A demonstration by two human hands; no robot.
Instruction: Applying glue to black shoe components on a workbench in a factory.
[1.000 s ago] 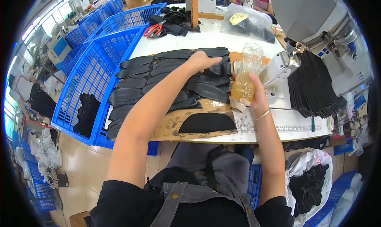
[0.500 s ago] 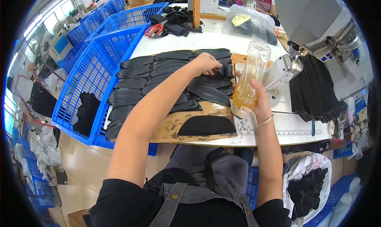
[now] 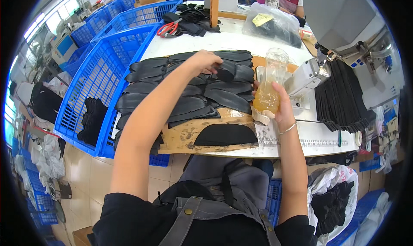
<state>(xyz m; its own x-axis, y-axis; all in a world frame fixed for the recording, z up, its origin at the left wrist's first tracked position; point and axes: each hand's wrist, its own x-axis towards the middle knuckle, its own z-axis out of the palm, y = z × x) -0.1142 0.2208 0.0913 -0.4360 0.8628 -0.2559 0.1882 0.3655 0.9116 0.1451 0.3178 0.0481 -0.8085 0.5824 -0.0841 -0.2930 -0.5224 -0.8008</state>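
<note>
My left hand point(image 3: 204, 62) is over rows of overlapping, dark curved pieces point(image 3: 187, 104) on a stained brown board point(image 3: 180, 136). Its fingers pinch a black curved piece point(image 3: 226, 72), whose edge is lifted from the row. In my right hand point(image 3: 282, 106) is a clear plastic bottle point(image 3: 267, 95) with yellowish liquid in its lower part. The bottle stands nearly upright with a pale tip point(image 3: 260, 117) at its lower end, close to the board's right edge. A single black half-moon piece point(image 3: 226, 135) lies flat near the front of the board.
Blue crates point(image 3: 103, 74) stand at the left, one holding black pieces. Red-handled scissors point(image 3: 167, 29) lie at the back. A sewing machine point(image 3: 307, 76) and a black stack point(image 3: 342, 97) are on the right. A filled plastic bag point(image 3: 273, 24) sits behind; another person point(image 3: 288, 1) is beyond.
My left hand has moved left and slightly away from me, along the rows. My right hand still holds the bottle in nearly the same place.
</note>
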